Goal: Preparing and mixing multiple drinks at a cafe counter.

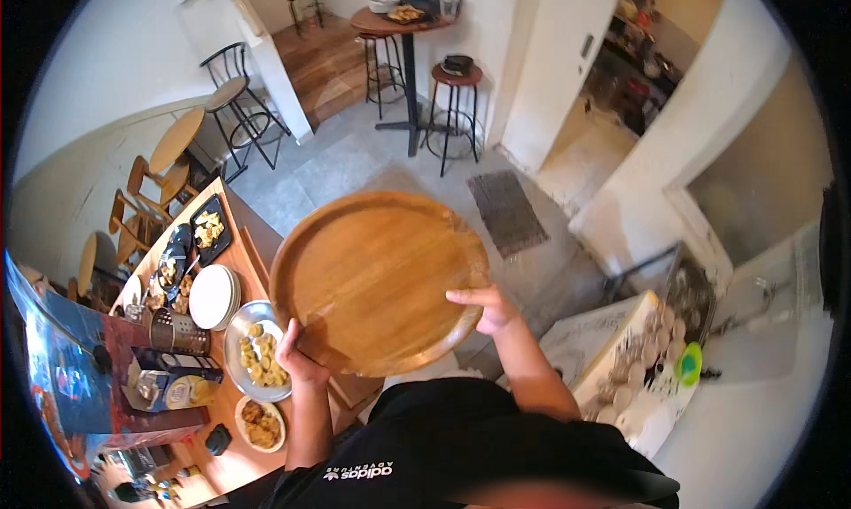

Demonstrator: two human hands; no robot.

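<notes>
Both my hands hold a large oval wooden tray (382, 283) out before me, its bare upper face showing. My left hand (302, 356) grips the near left rim, thumb along the edge. At the right rim, the thumb of my right hand (492, 309) lies over the inner face while its other fingers are hidden beneath. Just left of my left hand, a round metal pan (234, 336) on the wooden counter holds several yellowish food pieces (261, 359). An oval plate of browned fried food (261, 426) sits nearer to me.
On the counter (249, 243) at left are stacked white plates (213, 296), a perforated metal holder (178, 329), an open carton (166, 389) and a black food tray (211, 230). Several cups (648, 356) stand on the right-hand surface. Ahead are a high round table (372, 22), stools (457, 76) and a floor mat (508, 213).
</notes>
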